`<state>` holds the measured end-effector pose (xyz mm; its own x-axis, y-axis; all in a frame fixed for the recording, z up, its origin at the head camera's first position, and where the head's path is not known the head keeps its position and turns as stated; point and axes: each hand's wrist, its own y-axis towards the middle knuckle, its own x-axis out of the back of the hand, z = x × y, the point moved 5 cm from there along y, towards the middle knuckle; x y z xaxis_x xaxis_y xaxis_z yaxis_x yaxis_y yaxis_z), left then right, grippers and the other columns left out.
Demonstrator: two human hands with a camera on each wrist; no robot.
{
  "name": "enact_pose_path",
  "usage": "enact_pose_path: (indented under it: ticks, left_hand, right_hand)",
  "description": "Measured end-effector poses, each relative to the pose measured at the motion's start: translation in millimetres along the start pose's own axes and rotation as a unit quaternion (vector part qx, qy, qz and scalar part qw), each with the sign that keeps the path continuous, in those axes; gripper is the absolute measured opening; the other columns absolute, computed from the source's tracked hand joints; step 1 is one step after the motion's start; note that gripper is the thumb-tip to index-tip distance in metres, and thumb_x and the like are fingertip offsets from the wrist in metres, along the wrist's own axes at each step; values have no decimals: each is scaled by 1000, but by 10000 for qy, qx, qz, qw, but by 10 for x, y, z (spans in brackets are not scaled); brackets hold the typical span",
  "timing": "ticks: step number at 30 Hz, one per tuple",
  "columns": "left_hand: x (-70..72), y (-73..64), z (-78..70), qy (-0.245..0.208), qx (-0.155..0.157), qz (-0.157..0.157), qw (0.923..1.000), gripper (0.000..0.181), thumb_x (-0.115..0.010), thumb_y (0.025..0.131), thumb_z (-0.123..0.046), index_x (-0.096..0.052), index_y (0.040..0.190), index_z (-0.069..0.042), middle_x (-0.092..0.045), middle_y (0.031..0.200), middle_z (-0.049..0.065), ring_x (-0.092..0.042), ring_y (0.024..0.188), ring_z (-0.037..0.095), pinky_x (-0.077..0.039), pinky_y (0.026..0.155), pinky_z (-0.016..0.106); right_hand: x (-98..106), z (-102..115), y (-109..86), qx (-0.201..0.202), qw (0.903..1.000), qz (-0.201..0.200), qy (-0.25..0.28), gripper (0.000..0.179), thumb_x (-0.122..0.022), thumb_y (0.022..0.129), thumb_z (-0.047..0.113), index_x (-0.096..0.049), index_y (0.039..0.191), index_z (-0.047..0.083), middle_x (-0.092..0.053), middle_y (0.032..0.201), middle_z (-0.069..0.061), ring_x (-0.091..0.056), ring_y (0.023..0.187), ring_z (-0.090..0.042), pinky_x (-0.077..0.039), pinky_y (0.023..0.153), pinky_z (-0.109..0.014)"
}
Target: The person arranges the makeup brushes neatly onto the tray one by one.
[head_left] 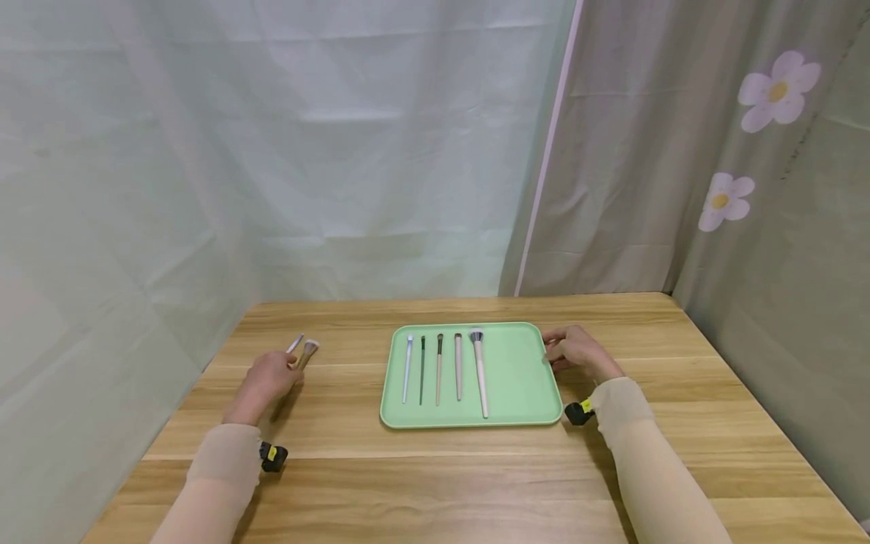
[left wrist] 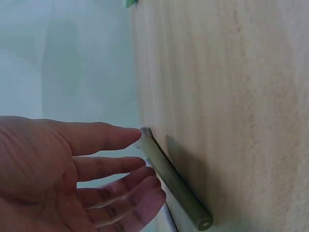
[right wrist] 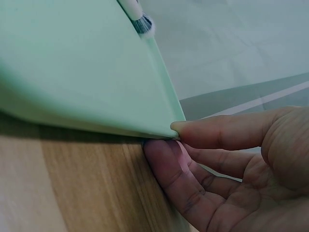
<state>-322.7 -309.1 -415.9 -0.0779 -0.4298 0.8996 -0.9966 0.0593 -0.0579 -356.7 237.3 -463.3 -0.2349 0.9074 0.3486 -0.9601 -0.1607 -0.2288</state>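
Note:
My left hand (head_left: 265, 381) is at the table's left side, over a makeup brush with a thick olive-brown handle (left wrist: 176, 186). In the left wrist view its thumb and fingers are extended and spread apart, tips beside the brush's upper end; contact is unclear. A thinner pale brush (head_left: 295, 344) lies beside it, partly hidden by the hand. My right hand (head_left: 578, 351) pinches the right rim of a light green tray (head_left: 519, 378), thumb on top and fingers beneath. On the tray several makeup brushes lie in a row, the largest a white-handled brush (head_left: 480, 374) on the right.
The wooden table (head_left: 435, 483) carries the tray near its middle. Pale curtains (head_left: 374, 151) hang behind the table and along both sides, with flower prints (head_left: 727, 201) at the right. Small black wrist cameras (head_left: 273, 457) sit by both sleeves.

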Motion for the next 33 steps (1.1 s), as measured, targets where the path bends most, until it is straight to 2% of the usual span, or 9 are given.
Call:
enact_pose_path:
  ticks: [3,6,11,24,33]
  left_hand:
    - [-14,-8,-18,73,-3,40,10000,30,-65,90,-4,-64,112,17,-66,96,28,-58,77,31,-53,66,43]
    - [-47,-6,-4,111,51,96,9999,28,-65,90,-1,-64,112,17,-65,92,25,-57,77,32,-53,66,44]
    - [-79,3,21,195,141,65,9997,39,-65,93,2,-58,127,19,-66,100,29,-59,81,34,-54,70,47]
    - [-80,-20,27,129,232,-172,9995,39,-65,94,1,-59,129,17,-66,96,26,-58,76,32,-52,63,44]
    - [-51,-18,-66,128,25,-312,9994,42,-64,92,0,-60,131,16,-69,108,30,-66,86,36,-58,73,50]
  right_hand:
    - [0,-1,0,-45,10000,-34,16,55,-64,89,-6,-51,142,-15,-62,105,-18,-64,82,-20,-62,72,-32]
    - [-2,10,-5,-42,10000,-28,12,55,-64,90,-6,-51,142,-15,-62,104,-17,-64,81,-20,-62,71,-32]
    - [-2,26,-7,-28,10000,-11,-14,56,-64,89,-6,-50,143,-16,-62,104,-18,-64,82,-20,-62,72,-32]
    - [0,16,-5,-101,9999,-32,5,56,-64,89,-6,-50,143,-15,-62,107,-19,-63,83,-20,-61,72,-32]
    - [6,22,-10,-75,10000,-10,-14,56,-64,89,-7,-50,143,-16,-61,109,-20,-63,83,-21,-61,72,-32]
